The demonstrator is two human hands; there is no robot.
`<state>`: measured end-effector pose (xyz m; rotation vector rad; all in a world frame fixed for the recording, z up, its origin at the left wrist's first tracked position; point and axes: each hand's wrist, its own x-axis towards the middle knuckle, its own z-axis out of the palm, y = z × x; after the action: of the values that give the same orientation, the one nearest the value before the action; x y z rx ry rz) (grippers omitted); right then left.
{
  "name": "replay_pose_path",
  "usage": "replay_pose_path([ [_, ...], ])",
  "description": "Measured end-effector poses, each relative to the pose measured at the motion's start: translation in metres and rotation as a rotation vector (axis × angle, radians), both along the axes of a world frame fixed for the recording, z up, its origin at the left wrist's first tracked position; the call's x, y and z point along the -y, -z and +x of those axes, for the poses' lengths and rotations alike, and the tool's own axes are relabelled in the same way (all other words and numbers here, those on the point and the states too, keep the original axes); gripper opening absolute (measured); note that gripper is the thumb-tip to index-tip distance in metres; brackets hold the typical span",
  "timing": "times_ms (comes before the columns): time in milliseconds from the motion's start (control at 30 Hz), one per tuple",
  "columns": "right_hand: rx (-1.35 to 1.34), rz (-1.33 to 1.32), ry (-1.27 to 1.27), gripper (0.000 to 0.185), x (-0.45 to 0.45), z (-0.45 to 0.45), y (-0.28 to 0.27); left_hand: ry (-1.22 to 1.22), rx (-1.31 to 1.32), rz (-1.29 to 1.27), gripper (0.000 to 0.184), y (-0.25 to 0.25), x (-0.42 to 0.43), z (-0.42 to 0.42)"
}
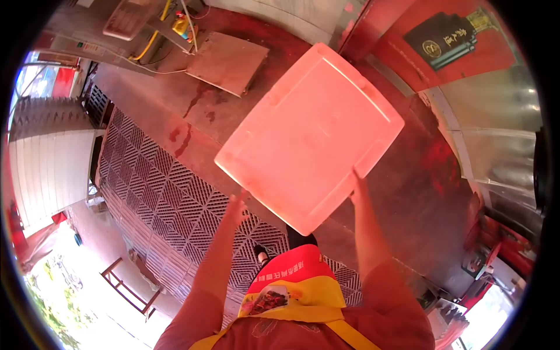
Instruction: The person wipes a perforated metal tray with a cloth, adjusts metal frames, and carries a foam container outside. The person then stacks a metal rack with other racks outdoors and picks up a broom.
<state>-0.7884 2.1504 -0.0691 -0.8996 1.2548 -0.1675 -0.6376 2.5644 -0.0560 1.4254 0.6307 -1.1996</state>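
Observation:
A large rectangular plastic lid point(312, 137), pale and tinted pink by the light, is held out in front of my body, tilted diagonally in view. My left hand point(238, 209) is at its near left edge, fingers partly hidden by the rim. On the near right edge, my right hand point(356, 185) grips the rim, with some fingers out of sight underneath. Whether a box sits below the lid is hidden. Beneath my arms shows a red and yellow apron point(297, 286).
A brown patterned slatted mat point(169, 175) covers the floor at left. A low metal-topped platform point(227, 61) stands ahead, near a yellow bottle point(181, 24) and a hose. A metal-faced counter point(496, 134) runs along the right. Dark wet marks stain the floor.

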Motion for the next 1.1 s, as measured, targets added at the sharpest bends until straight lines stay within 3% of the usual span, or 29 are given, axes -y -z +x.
replay_pose_path([
  [67, -0.027, -0.093, 0.059, 0.066, -0.021, -0.001, 0.011, -0.117, 0.118, 0.311, 0.088, -0.016, 0.031, 0.040],
  [133, 0.052, -0.167, 0.111, 0.064, -0.033, 0.001, 0.015, 0.295, 0.914, 0.644, 0.087, 0.021, 0.020, 0.073],
  [200, -0.058, -0.311, 0.057, 0.063, -0.030, -0.002, 0.021, 0.455, 1.008, 0.675, 0.088, 0.009, 0.028, 0.105],
  [300, -0.071, -0.361, 0.027, 0.065, -0.033, 0.001, 0.003, 0.455, 0.897, 0.625, 0.085, 0.021, 0.026, 0.136],
  [433, -0.012, -0.325, -0.046, 0.069, -0.066, -0.021, 0.015, 0.161, 0.549, 0.315, 0.080, 0.000, 0.041, 0.133],
  [533, -0.153, -0.382, -0.057, 0.068, -0.104, -0.036, 0.021, -0.121, 0.375, 0.153, 0.075, -0.009, 0.057, 0.121],
  [633, -0.366, -0.430, 0.051, 0.068, -0.098, -0.072, 0.043, 0.035, 0.670, 0.224, 0.067, 0.041, 0.049, 0.099],
  [667, -0.283, -0.374, 0.078, 0.067, -0.091, -0.065, 0.024, 0.063, 0.751, 0.247, 0.063, 0.068, 0.047, 0.091],
  [733, -0.123, -0.277, 0.124, 0.066, -0.062, -0.040, -0.045, 0.117, 0.784, 0.138, 0.066, 0.068, 0.084, 0.090],
  [767, -0.201, -0.257, 0.135, 0.062, -0.037, -0.059, -0.016, 0.139, 0.851, 0.094, 0.067, 0.060, 0.111, 0.091],
  [800, -0.279, -0.236, 0.142, 0.059, -0.007, -0.079, 0.013, 0.207, 0.824, 0.163, 0.067, 0.039, 0.140, 0.094],
  [867, -0.350, -0.398, 0.063, 0.057, 0.038, -0.056, -0.009, 0.369, 0.832, 0.245, 0.068, 0.022, 0.185, 0.104],
  [933, -0.109, -0.648, -0.025, 0.060, 0.083, -0.053, 0.009, 0.324, 0.784, 0.047, 0.079, 0.035, 0.209, 0.105],
  [1000, -0.122, -0.648, -0.114, 0.065, 0.104, -0.032, -0.009, 0.264, 0.711, -0.033, 0.084, 0.018, 0.216, 0.095],
  [1100, -0.520, -0.735, -0.199, 0.068, 0.105, -0.016, -0.030, 0.204, 0.551, -0.263, 0.089, 0.018, 0.156, 0.047],
])
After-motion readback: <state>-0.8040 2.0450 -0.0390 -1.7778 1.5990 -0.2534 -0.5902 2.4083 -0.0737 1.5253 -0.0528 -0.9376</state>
